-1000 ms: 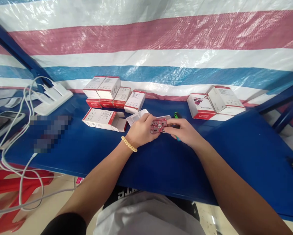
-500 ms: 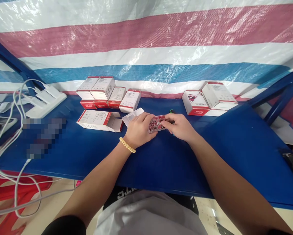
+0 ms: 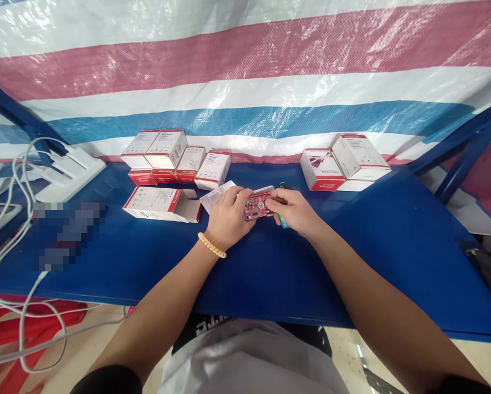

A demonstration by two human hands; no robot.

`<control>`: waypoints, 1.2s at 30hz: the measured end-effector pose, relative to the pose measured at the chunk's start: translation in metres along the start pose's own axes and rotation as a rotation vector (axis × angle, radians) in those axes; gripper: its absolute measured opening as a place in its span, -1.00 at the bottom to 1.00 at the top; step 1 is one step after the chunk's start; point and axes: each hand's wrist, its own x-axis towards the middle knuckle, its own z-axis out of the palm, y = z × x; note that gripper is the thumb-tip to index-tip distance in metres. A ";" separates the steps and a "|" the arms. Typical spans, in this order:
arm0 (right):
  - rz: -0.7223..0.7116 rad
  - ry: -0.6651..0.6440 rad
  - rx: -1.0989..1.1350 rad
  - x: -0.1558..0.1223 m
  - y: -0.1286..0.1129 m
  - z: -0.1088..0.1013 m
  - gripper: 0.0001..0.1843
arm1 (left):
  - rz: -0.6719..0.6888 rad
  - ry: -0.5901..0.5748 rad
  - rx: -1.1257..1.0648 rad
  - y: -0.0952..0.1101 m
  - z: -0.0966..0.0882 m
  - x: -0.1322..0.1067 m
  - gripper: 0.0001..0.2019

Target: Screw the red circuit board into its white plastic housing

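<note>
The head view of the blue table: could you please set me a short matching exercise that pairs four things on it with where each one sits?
Things:
1. red circuit board
2. open box
3. power strip
4. bead bracelet

Places:
A. far left of the blue table, with white cables plugged in
B. on the left wrist
C. between the left hand and the right hand
D. lying on its side, left of the hands, end flap open

Pairs: 1-C, 2-D, 3-A, 4-B
</note>
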 end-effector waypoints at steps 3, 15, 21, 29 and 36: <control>0.007 0.004 -0.021 -0.001 -0.001 -0.001 -0.70 | 0.010 0.008 -0.005 0.000 0.000 0.000 -0.58; 0.057 0.029 -0.062 -0.003 -0.007 0.002 -0.76 | -0.106 -0.077 -0.029 0.004 0.001 0.000 -0.56; 0.048 0.064 -0.037 0.000 -0.005 -0.001 -0.75 | -0.060 -0.091 -0.045 0.004 -0.004 0.003 -0.53; 0.133 0.056 0.020 -0.001 -0.007 0.002 -0.77 | -0.132 -0.114 -0.064 0.008 -0.004 0.002 -0.53; 0.079 0.156 -0.016 0.004 0.001 -0.010 -0.67 | -0.150 -0.052 -0.170 -0.003 -0.008 0.004 -0.50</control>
